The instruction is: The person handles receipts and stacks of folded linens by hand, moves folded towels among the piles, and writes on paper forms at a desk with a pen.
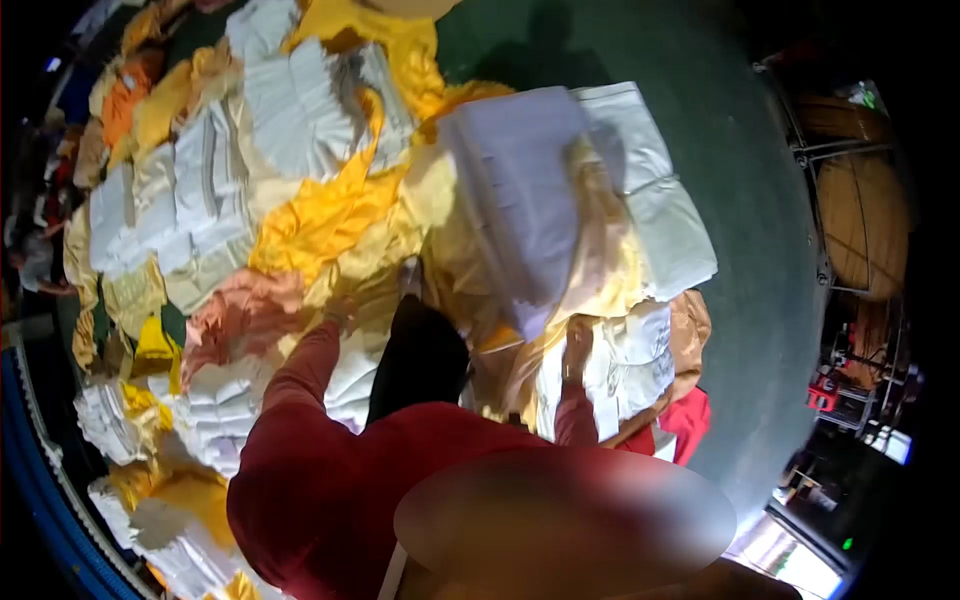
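Observation:
My left hand (pixel 340 308) reaches forward onto crumpled pale yellow cloth (pixel 375 300), beside a heap of peach cloth (pixel 245 315). Its fingers are too small and blurred to read. My right hand (pixel 577 348) is closed at the lower edge of yellow cloth (pixel 605 270), just below a large folded lavender cloth (pixel 525 190). White folded cloth (pixel 630 350) lies beside and under the right wrist. Between my arms, my dark trouser leg (pixel 415 345) and foot stand among the cloths.
Folded white cloths (pixel 295 100) and bright yellow cloth (pixel 330 215) spread to the left. A white folded stack (pixel 655 215) sits right of the lavender one. Green floor (pixel 755 300) borders the pile. Brown wrapped bundles (pixel 860 220) and a metal frame stand at the far right.

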A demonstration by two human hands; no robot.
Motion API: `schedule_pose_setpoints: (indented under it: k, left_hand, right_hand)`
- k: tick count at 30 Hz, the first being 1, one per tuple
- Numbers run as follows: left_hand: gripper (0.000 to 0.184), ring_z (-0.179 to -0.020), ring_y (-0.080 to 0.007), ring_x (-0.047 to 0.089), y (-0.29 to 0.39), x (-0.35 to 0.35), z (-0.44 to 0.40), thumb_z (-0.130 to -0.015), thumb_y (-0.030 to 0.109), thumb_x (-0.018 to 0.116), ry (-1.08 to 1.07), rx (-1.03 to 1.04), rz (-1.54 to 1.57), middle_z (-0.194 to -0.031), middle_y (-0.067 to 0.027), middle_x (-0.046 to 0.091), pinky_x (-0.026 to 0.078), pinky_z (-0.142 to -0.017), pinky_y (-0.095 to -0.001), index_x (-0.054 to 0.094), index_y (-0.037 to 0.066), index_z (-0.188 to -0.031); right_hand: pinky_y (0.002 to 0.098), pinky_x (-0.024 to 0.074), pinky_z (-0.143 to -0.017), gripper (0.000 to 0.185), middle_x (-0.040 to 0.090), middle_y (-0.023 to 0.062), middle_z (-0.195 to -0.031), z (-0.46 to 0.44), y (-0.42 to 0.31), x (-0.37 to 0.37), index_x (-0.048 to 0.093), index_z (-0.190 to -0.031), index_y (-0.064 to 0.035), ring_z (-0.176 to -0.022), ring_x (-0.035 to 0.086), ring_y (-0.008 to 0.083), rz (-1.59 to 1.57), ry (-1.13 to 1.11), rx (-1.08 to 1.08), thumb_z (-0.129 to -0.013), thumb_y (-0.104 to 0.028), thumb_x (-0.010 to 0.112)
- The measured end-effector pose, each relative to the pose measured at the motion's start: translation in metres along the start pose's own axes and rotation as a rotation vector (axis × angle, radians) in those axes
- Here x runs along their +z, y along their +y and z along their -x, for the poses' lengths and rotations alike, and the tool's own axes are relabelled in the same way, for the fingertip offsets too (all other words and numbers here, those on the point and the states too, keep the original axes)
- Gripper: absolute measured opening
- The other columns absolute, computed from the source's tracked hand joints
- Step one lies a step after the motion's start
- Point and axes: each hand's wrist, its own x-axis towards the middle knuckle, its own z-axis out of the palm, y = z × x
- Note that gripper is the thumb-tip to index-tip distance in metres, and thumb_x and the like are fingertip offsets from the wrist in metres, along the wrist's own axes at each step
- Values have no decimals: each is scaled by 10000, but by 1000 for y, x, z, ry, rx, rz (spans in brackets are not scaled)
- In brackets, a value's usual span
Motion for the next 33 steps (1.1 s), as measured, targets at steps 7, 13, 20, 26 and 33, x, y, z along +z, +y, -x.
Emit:
schedule_pose_setpoints:
  k: [7, 13, 20, 26, 33]
  left_hand:
    - [212, -473, -175, 543, -28, -135, 103, -821, 129, 494, 61, -560, 743, -670, -81, 590, 419, -396, -304, 584, 59, -999]
    - [256, -544, -178, 608, 13, -149, 172, -841, 204, 517, -81, -828, 879, -734, -94, 639, 436, -437, -320, 598, 95, -1058]
    - [289, -612, -163, 632, 70, -233, 152, -867, 217, 509, 154, -646, 958, -786, -81, 652, 471, -489, -277, 567, 43, -1091]
    - [255, -552, -197, 588, 11, -269, 123, -839, 158, 551, 455, -658, 1291, -783, -96, 639, 466, -465, -308, 566, 48, -1068]
    - [147, -579, -198, 589, -2, -340, 130, -860, 187, 538, 633, -860, 1473, -733, -71, 604, 447, -478, -325, 543, 94, -974]
  right_hand:
    - [618, 123, -1023, 1040, 18, 192, -1477, -151, -117, 227, 158, -1428, -172, -1350, 12, 392, 1121, -434, -88, -626, -551, 700]
    - [662, 144, -981, 1161, 187, 166, -1452, -169, -38, 273, 184, -1423, -109, -1285, 165, 486, 1672, 338, -289, -550, -811, 486]
    - [553, 351, -920, 722, 484, 190, -1249, -176, -65, 257, 427, -1289, -58, -1149, 455, 376, 1760, 252, -460, -822, -604, 354]
    - [504, 387, -882, 602, 531, 186, -1151, -201, -163, 368, 487, -1180, -56, -1079, 502, 351, 1479, -548, -282, -814, -528, 406]
    - [446, 430, -837, 467, 585, 182, -1038, -200, -262, 612, 557, -1053, -54, -996, 557, 322, 1239, -999, -474, -805, -440, 465]
